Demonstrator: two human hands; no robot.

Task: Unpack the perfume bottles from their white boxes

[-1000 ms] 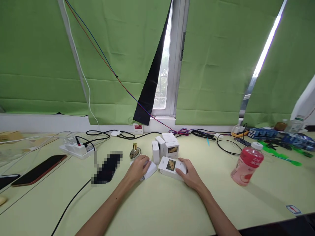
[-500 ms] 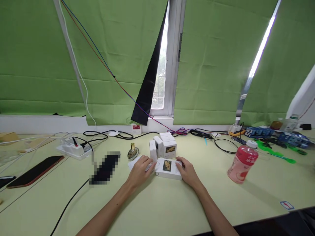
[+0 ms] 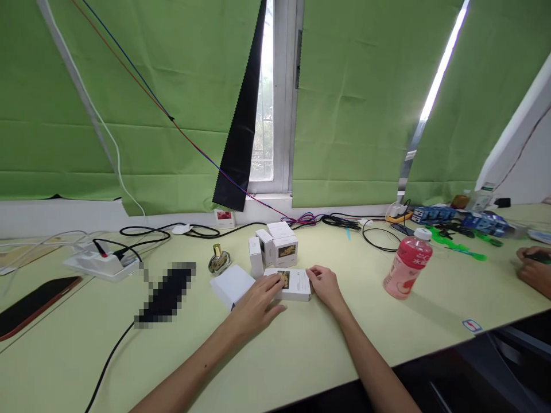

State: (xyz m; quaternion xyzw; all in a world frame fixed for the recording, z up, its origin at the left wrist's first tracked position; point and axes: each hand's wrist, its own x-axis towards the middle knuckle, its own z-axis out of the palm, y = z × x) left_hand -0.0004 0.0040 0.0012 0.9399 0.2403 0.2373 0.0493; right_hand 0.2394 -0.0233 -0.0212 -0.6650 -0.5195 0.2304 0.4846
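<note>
A flat, white, rectangular cardboard box (image 3: 299, 281) lies on the pale yellow-green tabletop (image 3: 301, 355), directly in front of the person and between the 2 hands. Its broad upper face carries a small dark rectangular picture of yellow flowers, partly covered by fingers; to the right of that picture the face is plain white with small dark print, too small to read. The near side wall shows as a low, plain white strip, and the edges look straight and crisp. The left hand (image 3: 257, 304) is open, its fingers extended over the box's left part and its thumb apart, clasping nothing. The right hand (image 3: 326, 285) is partly curled at the box's right end, fingertips at the edge; whether it grips or only touches, I cannot tell. Just behind the box stands a cluster of small white cardboard cartons (image 3: 285, 252), 1 of which bears a similar dark picture with yellow. Beside the left hand lies a smooth white angular piece (image 3: 232, 283), and behind that stands a rounded glass bottle with a gold cap (image 3: 219, 262).
</note>
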